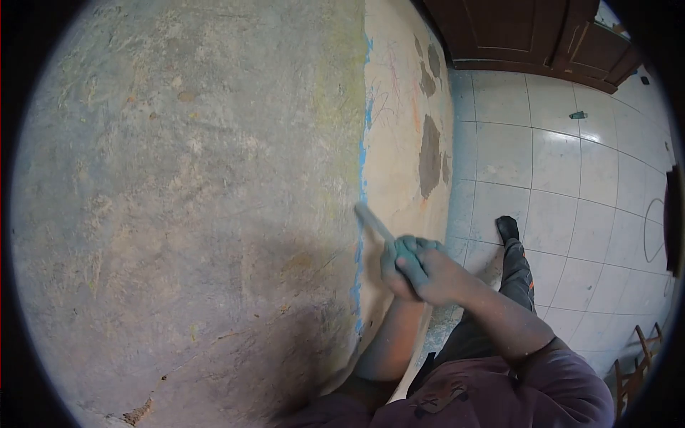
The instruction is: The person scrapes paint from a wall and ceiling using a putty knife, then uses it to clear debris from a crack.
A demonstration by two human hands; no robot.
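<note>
A scraper-like tool (374,222) with a long, light grey blade reaches up and left from my hands. Its tip is at the wall (214,178), by the jagged blue paint edge (362,167) between the bare grey surface and the cream paint (391,143). My left hand (397,269) is closed round the tool's handle. Over it my right hand (432,272) is also closed, gripping from the right side. Dust coats the fingers of both hands. The handle itself is mostly hidden inside them.
Dark brown wooden furniture (499,36) stands at the top right. A small green object (579,115) lies on the tiled floor (553,160). My foot (507,228) is on the tiles. A wooden frame (646,357) is at the lower right.
</note>
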